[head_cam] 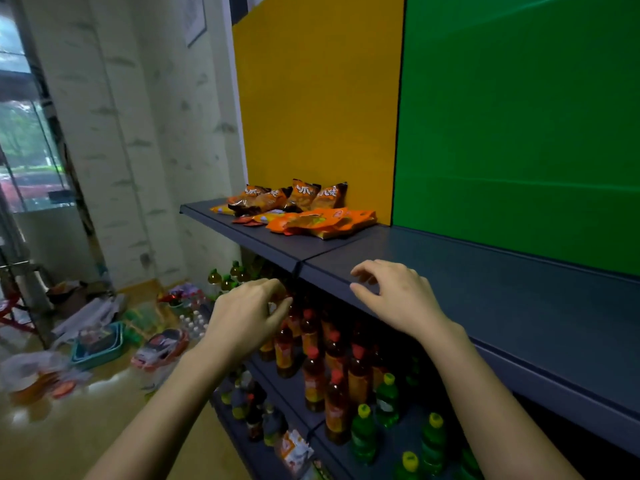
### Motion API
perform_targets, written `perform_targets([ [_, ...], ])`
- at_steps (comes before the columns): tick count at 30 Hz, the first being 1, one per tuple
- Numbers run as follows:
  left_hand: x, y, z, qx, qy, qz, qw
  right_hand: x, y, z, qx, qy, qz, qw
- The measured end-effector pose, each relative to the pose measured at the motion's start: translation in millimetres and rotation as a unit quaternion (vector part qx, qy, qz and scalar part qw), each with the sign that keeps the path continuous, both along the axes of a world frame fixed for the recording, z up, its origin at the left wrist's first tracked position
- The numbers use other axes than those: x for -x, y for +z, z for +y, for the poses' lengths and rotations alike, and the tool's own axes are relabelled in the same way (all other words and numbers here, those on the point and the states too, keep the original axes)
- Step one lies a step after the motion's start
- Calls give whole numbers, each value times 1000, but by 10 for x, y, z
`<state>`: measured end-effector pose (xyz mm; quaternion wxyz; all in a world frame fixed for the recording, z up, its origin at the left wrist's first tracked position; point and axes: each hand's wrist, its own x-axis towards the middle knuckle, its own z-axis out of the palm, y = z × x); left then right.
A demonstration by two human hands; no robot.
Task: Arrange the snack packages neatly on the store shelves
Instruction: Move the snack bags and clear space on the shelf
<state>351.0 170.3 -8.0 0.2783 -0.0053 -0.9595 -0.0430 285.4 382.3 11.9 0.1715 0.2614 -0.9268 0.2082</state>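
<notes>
Several orange snack packages lie on the dark blue top shelf (485, 292) at its left end, against the yellow back panel. Brown-and-orange bags (301, 195) stand at the back; flat orange packs (325, 221) lie in front of them. My left hand (249, 313) hovers below the shelf's front edge with loosely curled fingers and holds nothing. My right hand (394, 292) hangs over the front edge of the bare shelf part, fingers relaxed and bent, empty. Both hands are well short of the packages.
Bottles with red caps (311, 355) and green bottles with yellow caps (363, 434) fill the lower shelves. One snack pack (294, 448) lies on a low shelf. On the floor at left are a teal basket (100, 344), bags and more packages (162, 348).
</notes>
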Motion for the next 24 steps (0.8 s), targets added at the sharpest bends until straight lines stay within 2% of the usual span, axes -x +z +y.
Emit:
perform_targets([
  [4, 445, 37, -623, 3, -20, -9, 1000, 355, -17, -580, 29, -39, -9, 999],
  [11, 1144, -2, -1303, -21, -57, -7, 998, 911, -59, -1291, 19, -78, -32, 996],
  [17, 1937, -26, -1766, -25, -107, -4, 994, 1541, -128, -1789, 28, -125, -45, 991],
  [24, 2815, 90, -2162, -42, -159, -8, 986, 2149, -155, -2145, -5, -198, -80, 977],
])
